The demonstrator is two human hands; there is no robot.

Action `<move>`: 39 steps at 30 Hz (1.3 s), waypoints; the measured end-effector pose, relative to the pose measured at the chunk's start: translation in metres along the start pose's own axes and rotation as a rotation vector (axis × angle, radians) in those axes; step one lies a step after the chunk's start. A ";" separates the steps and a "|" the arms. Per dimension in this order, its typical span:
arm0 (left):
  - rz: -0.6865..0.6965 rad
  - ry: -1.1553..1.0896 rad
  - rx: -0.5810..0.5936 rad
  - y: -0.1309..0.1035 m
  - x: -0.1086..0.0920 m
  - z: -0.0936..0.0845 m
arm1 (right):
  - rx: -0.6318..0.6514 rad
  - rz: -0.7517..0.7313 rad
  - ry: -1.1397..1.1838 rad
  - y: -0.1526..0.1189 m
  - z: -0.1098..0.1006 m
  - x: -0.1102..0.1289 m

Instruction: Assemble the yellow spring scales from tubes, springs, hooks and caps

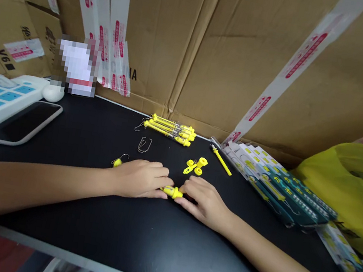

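Observation:
My left hand [142, 178] is closed around a slim yellow plastic tool [172, 192] lying level just above the black tabletop. Its yellow end with a wire loop [118, 162] sticks out on the wrist side of that hand. At the opposite end, my right hand [203, 201] pinches the yellow tip between thumb and fingers. The tool's middle is hidden under my left hand. Beyond my right hand lie small loose yellow plastic parts [200, 163]. A bent wire piece [145, 144] rests past my left hand.
Several similar yellow tools [170, 129] lie stacked at the back. A thin yellow rod [222, 161] lies right of them. Packaged tools [274, 185] and a yellow bag [345, 183] fill the right side. A phone [24, 122] and white power strip [5, 98] are left. Cardboard [157, 33] stands behind.

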State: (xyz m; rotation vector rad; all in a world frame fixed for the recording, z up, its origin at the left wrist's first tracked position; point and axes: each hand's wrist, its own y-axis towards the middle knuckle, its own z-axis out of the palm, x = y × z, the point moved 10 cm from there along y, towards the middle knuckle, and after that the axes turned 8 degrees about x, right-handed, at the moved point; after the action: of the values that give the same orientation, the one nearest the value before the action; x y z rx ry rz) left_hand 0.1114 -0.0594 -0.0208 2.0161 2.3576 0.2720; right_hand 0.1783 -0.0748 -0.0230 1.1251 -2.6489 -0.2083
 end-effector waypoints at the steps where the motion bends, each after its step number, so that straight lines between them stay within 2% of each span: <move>1: 0.001 -0.001 0.006 0.000 0.000 0.000 | -0.009 -0.011 0.005 0.000 0.000 0.001; 5: -0.016 -0.005 0.007 0.000 0.002 0.000 | -0.076 -0.074 -0.013 -0.002 -0.006 0.008; 9: -0.015 0.003 -0.008 -0.001 0.001 -0.001 | -0.089 -0.091 -0.043 -0.003 -0.008 0.011; 14: -0.031 0.059 -0.044 0.000 0.004 -0.004 | -0.062 0.084 -0.012 -0.002 -0.007 -0.007; 19: -0.114 0.071 -0.056 0.003 0.021 -0.003 | 0.015 0.181 -0.006 0.003 0.000 -0.018; 28: -0.187 -0.022 -0.039 0.009 0.038 0.004 | -0.039 0.323 0.078 0.005 0.004 -0.043; 33: -0.195 -0.040 -0.030 0.008 0.040 0.005 | -0.038 0.353 0.103 0.003 0.004 -0.047; 39: -0.198 -0.062 -0.042 0.007 0.041 0.004 | 0.017 0.374 0.013 0.004 0.002 -0.041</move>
State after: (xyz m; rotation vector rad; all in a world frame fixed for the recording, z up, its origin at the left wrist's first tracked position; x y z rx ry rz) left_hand 0.1118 -0.0180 -0.0200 1.7299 2.4673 0.2463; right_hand 0.2022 -0.0422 -0.0307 0.6122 -2.7892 -0.1044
